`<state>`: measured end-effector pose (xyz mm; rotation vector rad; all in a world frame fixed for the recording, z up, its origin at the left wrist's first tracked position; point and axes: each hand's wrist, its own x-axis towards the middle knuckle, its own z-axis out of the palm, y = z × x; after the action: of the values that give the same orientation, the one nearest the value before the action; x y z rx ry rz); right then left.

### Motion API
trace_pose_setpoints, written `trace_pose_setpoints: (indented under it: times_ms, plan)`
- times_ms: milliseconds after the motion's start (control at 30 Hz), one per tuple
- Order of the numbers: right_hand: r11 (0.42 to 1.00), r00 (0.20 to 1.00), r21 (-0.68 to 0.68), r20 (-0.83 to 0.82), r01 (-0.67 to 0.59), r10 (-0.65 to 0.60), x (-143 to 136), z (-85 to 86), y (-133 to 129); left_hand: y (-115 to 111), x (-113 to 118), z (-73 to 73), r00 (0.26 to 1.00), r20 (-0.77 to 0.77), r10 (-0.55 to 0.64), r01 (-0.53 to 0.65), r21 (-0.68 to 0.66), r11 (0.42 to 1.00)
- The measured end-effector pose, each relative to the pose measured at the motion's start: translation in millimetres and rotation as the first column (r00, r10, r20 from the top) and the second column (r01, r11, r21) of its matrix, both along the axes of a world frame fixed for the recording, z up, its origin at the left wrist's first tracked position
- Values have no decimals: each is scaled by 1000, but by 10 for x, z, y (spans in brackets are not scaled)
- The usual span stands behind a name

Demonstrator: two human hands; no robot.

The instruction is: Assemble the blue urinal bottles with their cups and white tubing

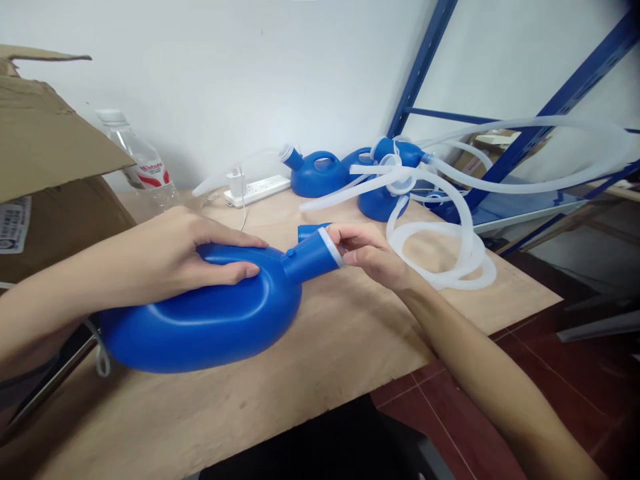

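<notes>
A blue plastic urinal bottle [200, 333] lies on its side over the table, its neck pointing right. My left hand [200, 250] is wrapped round the handle on its upper side, thumb across the front. At the neck's mouth is a white ring [331, 248]. My right hand [367, 252] has its fingers closed at that ring, the fingertips partly inside the opening; whether they hold anything else is hidden. Just behind the neck, part of another blue neck piece [309, 231] shows.
More blue urinal bottles [320, 179] stand at the back, with coiled translucent hoses [470, 257] on the right. A white power strip [260, 190] lies by the wall. On the left are a cardboard box [60, 233] and a water bottle [145, 163]. A blue metal rack [565, 87] rises at right.
</notes>
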<state>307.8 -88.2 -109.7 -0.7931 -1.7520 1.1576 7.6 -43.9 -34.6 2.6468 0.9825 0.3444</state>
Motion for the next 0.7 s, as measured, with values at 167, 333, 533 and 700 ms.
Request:
trace_pose_setpoints:
  times_ms: [167, 333, 533, 700]
  plan:
    - [999, 997, -32, -71, 16, -18, -73, -36, -31, 12, -38, 33, 999, -49, -10, 10, -18, 1000]
    - [1000, 999, 4, 17, 27, -27, -84, 24, -67, 60, -121, 29, 998, -66, -23, 22, -25, 999]
    - [966, 962, 138, 135, 217, -235, -214, 106, -136, 36, -157, 77, 997, -73, -8, 8, -1, 1000]
    - [966, 965, -52, 82, 253, -248, -282, 87, -80, -36, -153, 105, 997, -74, 17, -18, -7, 1000]
